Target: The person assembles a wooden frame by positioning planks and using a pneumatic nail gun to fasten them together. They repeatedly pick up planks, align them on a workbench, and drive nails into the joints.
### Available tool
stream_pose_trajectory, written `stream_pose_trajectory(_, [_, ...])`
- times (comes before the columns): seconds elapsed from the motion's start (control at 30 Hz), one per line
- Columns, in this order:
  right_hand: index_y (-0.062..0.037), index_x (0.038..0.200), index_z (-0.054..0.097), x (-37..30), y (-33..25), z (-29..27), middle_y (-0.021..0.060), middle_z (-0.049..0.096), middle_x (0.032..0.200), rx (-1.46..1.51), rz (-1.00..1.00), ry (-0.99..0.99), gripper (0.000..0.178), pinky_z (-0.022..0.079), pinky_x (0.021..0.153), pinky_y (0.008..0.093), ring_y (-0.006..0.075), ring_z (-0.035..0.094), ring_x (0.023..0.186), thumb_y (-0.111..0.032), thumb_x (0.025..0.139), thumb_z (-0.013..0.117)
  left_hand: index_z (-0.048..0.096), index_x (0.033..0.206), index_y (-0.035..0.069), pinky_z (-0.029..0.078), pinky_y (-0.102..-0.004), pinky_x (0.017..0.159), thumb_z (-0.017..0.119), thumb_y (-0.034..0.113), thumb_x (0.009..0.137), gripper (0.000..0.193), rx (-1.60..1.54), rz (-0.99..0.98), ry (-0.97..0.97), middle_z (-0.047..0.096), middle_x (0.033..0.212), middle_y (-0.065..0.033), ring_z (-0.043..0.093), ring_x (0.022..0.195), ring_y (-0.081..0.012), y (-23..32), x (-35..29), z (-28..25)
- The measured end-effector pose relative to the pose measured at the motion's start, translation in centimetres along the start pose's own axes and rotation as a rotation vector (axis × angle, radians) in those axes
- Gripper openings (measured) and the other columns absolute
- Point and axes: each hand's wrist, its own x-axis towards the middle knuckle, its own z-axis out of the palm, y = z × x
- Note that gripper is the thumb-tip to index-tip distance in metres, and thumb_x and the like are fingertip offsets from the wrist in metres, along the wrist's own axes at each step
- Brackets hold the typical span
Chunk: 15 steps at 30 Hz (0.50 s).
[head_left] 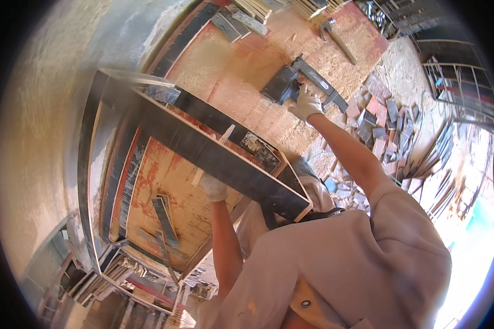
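My left hand [213,187], in a white glove, grips the lower edge of a long dark plywood panel [214,151] that stands on edge across a red-orange work surface [170,181]. A pale wooden strip [225,134] lies against the panel just above that hand. My right hand [304,104], also gloved, reaches far out and closes on a small dark board piece [281,82] lying on the sawdust-covered red tabletop [230,66]. A dark narrow strip [319,82] lies under and beside that piece.
A hammer [336,37] lies at the far end of the tabletop. A heap of dark and reddish offcuts [380,118] covers the ground to the right. Metal racks [458,82] stand at the upper right. Two dark strips [164,219] lie on the lower board, with stacked boards [132,285] below.
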Motion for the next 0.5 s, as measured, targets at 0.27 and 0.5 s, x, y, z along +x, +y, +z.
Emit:
stream_pose_trajectory(0.27, [0.0155,0.155,0.007,2.8,-0.9,-1.2,0.0360,0.061,0.126,0.249,0.117,-0.098,0.102,0.049,0.104,0.0452,0.0426,0.063,0.120,-0.025,0.084,0.068,0.048,0.144,-0.001,0.049,-0.0393,0.105,0.045,0.033,0.108,0.050,-0.017,-0.080,0.066,0.059,0.139,-0.0140,0.059,0.123,-0.0278,1.5,-2.3,3.5])
stream_pose_trajectory(0.5, [-0.0029,0.111,0.070,-4.5,2.6,-9.0,0.0041,0.066,0.072,0.778,-0.021,-0.181,0.030,0.050,0.056,0.0325,0.0136,0.060,0.059,-0.021,0.088,0.076,0.058,0.133,-0.002,0.054,-0.0380,0.096,0.052,0.026,0.104,0.040,0.015,0.001,-0.102,0.065,0.127,-0.0140,0.065,0.110,-0.0254,4.5,3.6,11.8])
